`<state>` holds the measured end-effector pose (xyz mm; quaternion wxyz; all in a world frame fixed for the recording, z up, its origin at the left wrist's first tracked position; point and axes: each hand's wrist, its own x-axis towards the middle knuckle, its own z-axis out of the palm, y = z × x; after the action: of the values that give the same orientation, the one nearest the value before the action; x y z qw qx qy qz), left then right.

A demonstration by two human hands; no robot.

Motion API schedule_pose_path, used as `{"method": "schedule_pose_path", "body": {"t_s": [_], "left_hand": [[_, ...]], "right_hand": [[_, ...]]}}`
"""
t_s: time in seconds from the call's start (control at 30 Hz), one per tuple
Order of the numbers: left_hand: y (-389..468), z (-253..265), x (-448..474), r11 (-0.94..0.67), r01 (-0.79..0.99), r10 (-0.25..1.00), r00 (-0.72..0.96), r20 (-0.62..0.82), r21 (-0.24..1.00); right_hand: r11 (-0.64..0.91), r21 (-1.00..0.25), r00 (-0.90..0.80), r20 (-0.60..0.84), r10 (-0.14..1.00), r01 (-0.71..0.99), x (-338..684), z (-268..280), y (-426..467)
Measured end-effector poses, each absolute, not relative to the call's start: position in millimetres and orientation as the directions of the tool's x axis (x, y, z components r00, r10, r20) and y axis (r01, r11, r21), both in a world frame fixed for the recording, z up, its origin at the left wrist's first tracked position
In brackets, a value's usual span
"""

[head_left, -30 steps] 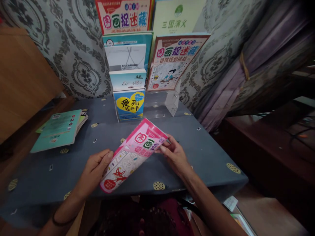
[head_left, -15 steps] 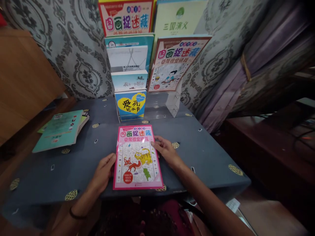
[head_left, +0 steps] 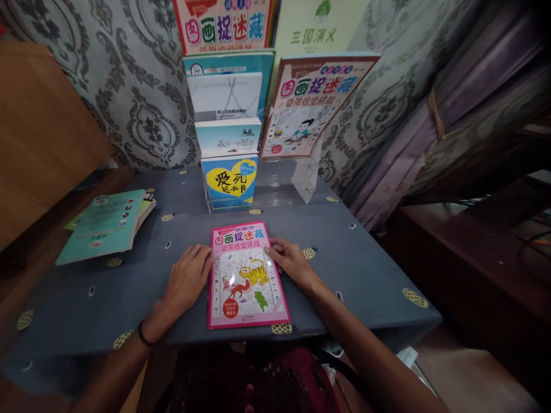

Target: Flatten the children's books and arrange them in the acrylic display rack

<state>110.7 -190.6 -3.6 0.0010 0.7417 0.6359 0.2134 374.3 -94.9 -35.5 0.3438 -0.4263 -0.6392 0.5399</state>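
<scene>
A pink-bordered picture book [head_left: 249, 278] with a fox and a yellow striped cat on its cover lies face up near the table's front edge. My left hand [head_left: 188, 276] is at its left edge, back of the hand up, fingers bent against the upper part of that edge. On the opposite side, my right hand [head_left: 293, 261] grips the right edge, its thumb at the cover's border. The undersides of the fingers are hidden.
A clear acrylic rack [head_left: 305, 175] behind the book holds several books, among them a blue and yellow one [head_left: 230, 182] and a brown-bordered one [head_left: 307, 109]. A teal-covered stack [head_left: 105, 223] lies left on the grey tablecloth [head_left: 365, 281]. Patterned curtains [head_left: 150, 115] hang behind.
My left hand has slid up along the book's left edge and turned its back upward. The book has shifted slightly right. My right hand stays on the right edge.
</scene>
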Motion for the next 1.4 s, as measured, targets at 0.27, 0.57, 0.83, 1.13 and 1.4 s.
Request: {"method": "schedule_pose_path", "body": {"t_s": [0.27,0.57,0.83,1.13,1.4], "left_hand": [[-152.7,-32.1,97.9,-0.269,0.927,0.920,0.168,0.353,0.261],[-149.0,-48.8,92.1,-0.325,0.889,0.904,0.193,0.381,0.322],[-149.2,-51.0,93.1,-0.296,0.911,0.917,0.187,0.353,0.288],[-149.2,-53.3,95.6,-0.274,0.930,0.926,0.185,0.329,0.247],[-150.0,-52.3,97.5,-0.265,0.938,0.925,0.182,0.333,0.223]], "right_hand": [[0.356,-0.568,-0.287,0.210,0.934,0.742,378.6,-15.9,-101.9],[0.825,-0.314,-0.790,0.266,0.552,0.471,293.9,-13.6,-121.4],[0.811,-0.234,-0.801,0.159,0.577,0.537,284.2,-28.8,-115.3],[0.805,-0.211,-0.783,0.197,0.590,0.554,284.5,-30.9,-116.1],[0.796,-0.260,-0.787,0.165,0.594,0.546,285.8,-28.1,-116.3]]}}
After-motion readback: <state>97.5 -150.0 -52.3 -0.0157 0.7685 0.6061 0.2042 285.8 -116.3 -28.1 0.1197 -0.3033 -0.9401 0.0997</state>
